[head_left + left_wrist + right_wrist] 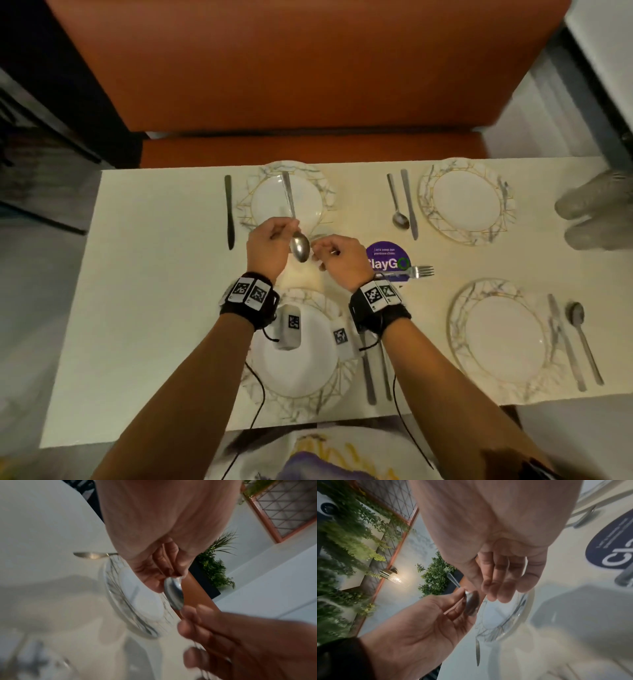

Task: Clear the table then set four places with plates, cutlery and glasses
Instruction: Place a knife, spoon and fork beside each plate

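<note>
My left hand (282,230) pinches a metal spoon (300,246) at its neck, bowl toward me and handle slanting out over the far left plate (325,187). In the left wrist view the fingers (159,573) close just above the spoon's bowl (174,593). My right hand (323,251) hovers right beside the bowl with loosely curled fingers (501,585) and holds nothing. A dark knife (229,212) lies left of that plate. The right wrist view shows the spoon (471,604) in my left hand (419,628) above the plate (520,609).
The far right plate (503,205) has a spoon (399,212) and knife (411,209) at its left. The near right plate (459,329) has cutlery (561,342) beside it. A fork (419,271) lies on a purple sticker (387,255). Glasses (596,212) stand at the table's right edge.
</note>
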Demonstrator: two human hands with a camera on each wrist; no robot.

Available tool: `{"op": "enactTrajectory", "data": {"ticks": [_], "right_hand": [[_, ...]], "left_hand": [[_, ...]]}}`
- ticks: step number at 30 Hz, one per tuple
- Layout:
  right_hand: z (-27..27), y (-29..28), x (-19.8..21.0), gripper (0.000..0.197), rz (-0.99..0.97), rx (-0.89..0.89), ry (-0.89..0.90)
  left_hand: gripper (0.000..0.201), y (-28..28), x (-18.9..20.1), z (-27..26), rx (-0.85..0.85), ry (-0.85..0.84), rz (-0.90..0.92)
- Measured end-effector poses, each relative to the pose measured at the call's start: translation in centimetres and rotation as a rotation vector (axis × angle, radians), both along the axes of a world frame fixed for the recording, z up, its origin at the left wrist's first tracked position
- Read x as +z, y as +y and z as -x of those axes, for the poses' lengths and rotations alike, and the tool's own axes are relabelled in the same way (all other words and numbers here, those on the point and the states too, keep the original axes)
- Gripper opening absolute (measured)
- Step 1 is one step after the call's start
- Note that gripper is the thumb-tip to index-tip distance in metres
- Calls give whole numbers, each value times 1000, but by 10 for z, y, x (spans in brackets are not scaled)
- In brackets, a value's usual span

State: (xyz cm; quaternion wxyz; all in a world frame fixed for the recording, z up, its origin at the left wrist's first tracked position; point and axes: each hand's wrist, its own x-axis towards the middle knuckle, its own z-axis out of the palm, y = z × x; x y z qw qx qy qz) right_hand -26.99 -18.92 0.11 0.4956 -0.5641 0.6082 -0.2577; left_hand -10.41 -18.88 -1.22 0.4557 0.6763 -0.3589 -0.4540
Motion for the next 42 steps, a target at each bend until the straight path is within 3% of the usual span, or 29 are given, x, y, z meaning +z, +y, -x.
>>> {"op": "enactTrajectory", "data": {"ticks": [7, 14, 18, 25, 31, 38, 42], "right_hand": [[-40, 11, -7, 14, -83, 65, -1], [-51, -5, -17, 13, -116, 64, 52], [-51, -10, -21, 13, -126, 33, 63], [-56, -16, -25, 14, -121, 6, 61], [-59, -16, -26, 17, -116, -16, 57], [-56, -12, -29, 17, -120, -19, 69], [-52, -11, -34, 18, -101, -15, 91]], "left_hand": [[14, -18, -22, -99, 102, -142, -146], [8, -42, -43, -153, 117, -396, -326], [17, -51, -53, -166, 40, -511, -411], [14, -64, -56, -171, -33, -615, -398], [17, -66, -61, -175, 3, -589, -402], [44, -72, -70, -179, -191, -877, -321], [44, -75, -75, -182, -221, -932, -335]]}}
